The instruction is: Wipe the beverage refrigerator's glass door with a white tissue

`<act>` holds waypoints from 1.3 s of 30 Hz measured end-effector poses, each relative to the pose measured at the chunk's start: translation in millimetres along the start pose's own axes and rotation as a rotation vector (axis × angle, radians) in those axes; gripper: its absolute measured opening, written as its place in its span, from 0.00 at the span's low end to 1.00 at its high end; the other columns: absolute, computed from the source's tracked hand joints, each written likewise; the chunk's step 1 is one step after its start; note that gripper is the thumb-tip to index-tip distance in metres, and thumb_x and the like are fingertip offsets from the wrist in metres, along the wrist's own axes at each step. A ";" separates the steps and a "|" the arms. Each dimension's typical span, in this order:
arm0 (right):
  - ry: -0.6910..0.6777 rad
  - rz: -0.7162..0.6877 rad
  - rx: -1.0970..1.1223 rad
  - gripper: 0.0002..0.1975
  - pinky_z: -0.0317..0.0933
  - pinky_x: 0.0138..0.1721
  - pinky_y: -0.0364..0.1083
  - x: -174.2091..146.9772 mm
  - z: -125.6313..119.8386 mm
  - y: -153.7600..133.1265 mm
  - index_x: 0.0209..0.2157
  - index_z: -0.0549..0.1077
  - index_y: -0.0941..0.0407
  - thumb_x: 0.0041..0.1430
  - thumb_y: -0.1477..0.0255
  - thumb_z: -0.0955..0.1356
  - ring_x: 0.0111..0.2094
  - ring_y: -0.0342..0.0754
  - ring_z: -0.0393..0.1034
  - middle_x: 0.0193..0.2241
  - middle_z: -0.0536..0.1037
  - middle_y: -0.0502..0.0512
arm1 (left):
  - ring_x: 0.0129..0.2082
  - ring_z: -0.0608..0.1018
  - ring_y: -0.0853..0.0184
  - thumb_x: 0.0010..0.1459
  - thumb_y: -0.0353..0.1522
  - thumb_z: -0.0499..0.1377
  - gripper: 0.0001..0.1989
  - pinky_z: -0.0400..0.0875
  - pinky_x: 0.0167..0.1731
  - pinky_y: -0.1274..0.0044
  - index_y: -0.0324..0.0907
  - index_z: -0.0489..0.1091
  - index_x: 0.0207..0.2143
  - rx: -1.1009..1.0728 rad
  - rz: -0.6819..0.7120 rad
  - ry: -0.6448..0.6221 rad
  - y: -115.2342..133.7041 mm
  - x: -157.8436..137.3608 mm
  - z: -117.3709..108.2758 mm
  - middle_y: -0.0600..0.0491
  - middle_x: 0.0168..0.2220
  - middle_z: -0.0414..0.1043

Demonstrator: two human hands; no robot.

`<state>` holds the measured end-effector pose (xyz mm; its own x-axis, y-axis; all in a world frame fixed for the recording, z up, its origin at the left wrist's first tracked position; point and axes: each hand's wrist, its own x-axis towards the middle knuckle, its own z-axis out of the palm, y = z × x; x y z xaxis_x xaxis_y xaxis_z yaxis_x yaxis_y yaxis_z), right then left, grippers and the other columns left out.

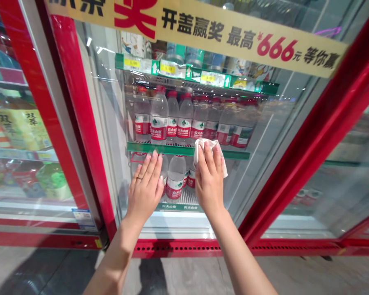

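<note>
My left hand lies flat on the glass door of a drinks fridge, fingers stretched out and a ring on one of them. To its right, my right hand presses a folded white cloth against the same glass, with the fingers spread over it. Behind the pane, rows of water bottles with red caps and red-and-white labels stand on a shelf with a green edge. More bottles show on the shelf below, partly hidden by my hands.
A yellow banner with printed lettering crosses the upper door. Red frames border the glass on both sides. Another fridge with bottled drinks stands at the left. Grey floor tiles lie below the vented red base.
</note>
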<state>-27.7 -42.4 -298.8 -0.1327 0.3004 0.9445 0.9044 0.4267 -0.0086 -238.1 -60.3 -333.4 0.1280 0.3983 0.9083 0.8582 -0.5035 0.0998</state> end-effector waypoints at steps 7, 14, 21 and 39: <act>-0.102 -0.171 0.009 0.31 0.54 0.78 0.61 11.5 4.4 -25.7 0.76 0.59 0.48 0.77 0.76 0.59 0.79 0.55 0.49 0.75 0.64 0.53 | 0.77 0.56 0.56 0.70 0.27 0.54 0.47 0.58 0.78 0.55 0.58 0.31 0.80 0.072 0.028 0.052 -7.0 -2.4 3.6 0.57 0.78 0.44; -0.019 -0.046 0.069 0.36 0.55 0.76 0.67 -11.3 10.5 -16.8 0.80 0.43 0.44 0.77 0.78 0.56 0.79 0.57 0.47 0.77 0.60 0.54 | 0.77 0.55 0.58 0.71 0.32 0.57 0.46 0.56 0.79 0.59 0.62 0.31 0.79 0.027 0.000 0.073 -13.4 -1.7 -7.0 0.61 0.77 0.42; 0.012 -0.090 0.081 0.36 0.53 0.77 0.65 19.5 24.8 -55.2 0.80 0.43 0.48 0.76 0.79 0.56 0.80 0.55 0.44 0.77 0.58 0.55 | 0.77 0.55 0.51 0.72 0.31 0.58 0.47 0.54 0.79 0.53 0.58 0.30 0.80 0.084 -0.030 0.089 -16.8 1.1 -12.9 0.57 0.78 0.38; -0.116 -0.254 0.016 0.34 0.55 0.77 0.57 24.0 29.0 -75.5 0.79 0.50 0.49 0.76 0.78 0.58 0.79 0.51 0.48 0.76 0.61 0.50 | 0.79 0.53 0.59 0.77 0.32 0.49 0.37 0.48 0.79 0.63 0.49 0.36 0.81 0.179 -0.045 0.129 -40.7 -9.4 -28.7 0.51 0.79 0.47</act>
<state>-111.0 -42.6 -285.0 -0.4008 0.2779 0.8730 0.8300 0.5135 0.2176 -288.5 -65.5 -334.3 0.0327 0.3104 0.9500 0.9377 -0.3386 0.0783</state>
